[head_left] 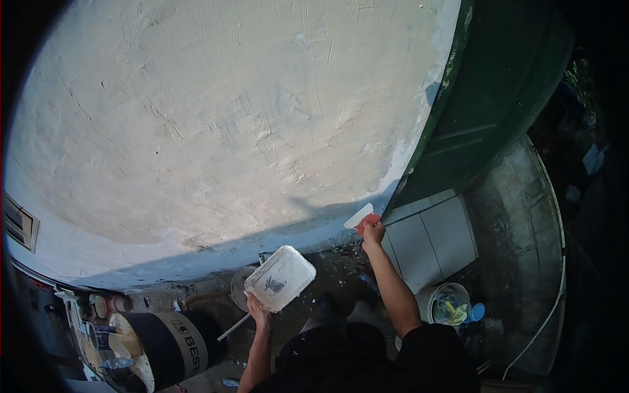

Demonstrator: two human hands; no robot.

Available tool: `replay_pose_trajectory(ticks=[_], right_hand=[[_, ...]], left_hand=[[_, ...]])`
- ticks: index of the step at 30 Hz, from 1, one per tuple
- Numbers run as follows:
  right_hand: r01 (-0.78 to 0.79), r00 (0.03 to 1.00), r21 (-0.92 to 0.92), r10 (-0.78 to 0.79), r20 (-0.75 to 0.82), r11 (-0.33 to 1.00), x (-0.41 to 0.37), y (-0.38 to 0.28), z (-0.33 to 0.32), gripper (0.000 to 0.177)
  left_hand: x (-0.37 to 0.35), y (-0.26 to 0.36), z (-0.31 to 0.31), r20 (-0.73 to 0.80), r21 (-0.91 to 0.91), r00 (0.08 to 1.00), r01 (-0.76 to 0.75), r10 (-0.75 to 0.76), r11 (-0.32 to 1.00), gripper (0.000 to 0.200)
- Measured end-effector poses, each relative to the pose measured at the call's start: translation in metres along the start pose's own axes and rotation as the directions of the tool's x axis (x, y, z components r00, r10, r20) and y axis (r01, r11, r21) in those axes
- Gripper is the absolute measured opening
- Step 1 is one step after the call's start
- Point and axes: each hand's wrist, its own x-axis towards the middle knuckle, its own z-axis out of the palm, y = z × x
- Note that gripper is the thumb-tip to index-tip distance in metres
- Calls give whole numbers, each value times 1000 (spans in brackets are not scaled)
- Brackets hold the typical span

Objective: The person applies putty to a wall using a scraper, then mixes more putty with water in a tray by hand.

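My left hand [259, 312] grips the near left corner of a white rectangular tray [296, 274], its inside smeared with white paste and a dark bare patch. My right hand [373, 234] is closed round the red handle of a putty knife [362, 218]. The wide pale blade lies close against the lower right part of the wall [216, 131], near its corner. Rough cream filler with ridges and scratches covers most of the wall, and a bluish-white band runs along the bottom.
A green door [468, 111] adjoins the wall on the right, above pale floor tiles [426, 236]. At lower right stands a bucket [429, 302] with yellow stuff inside. A dark drum [167, 344] with cups on top is at lower left. A low concrete wall [524, 262] curves along the right.
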Motion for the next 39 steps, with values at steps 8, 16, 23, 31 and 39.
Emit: replay_pose_trajectory(ticks=[8, 16, 23, 31, 39], right_hand=[[-199, 959, 627, 16, 284, 753, -38, -36, 83, 30], [7, 939, 717, -251, 235, 697, -100, -174, 99, 27], [32, 937, 675, -257, 236, 737, -126, -214, 64, 26], [-95, 991, 482, 39, 126, 871, -68, -74, 59, 27], [-88, 950, 635, -127, 286, 768, -95, -150, 123, 21]], left_hand=[[22, -19, -25, -19, -115, 995, 94, -97, 989, 49], [22, 17, 3, -6, -149, 991, 128, -130, 981, 52], [25, 9, -4, 8, -147, 992, 128, -128, 981, 53], [27, -4, -26, 16, -122, 990, 141, -140, 983, 52], [37, 4, -22, 13, -54, 997, 83, -82, 995, 58]])
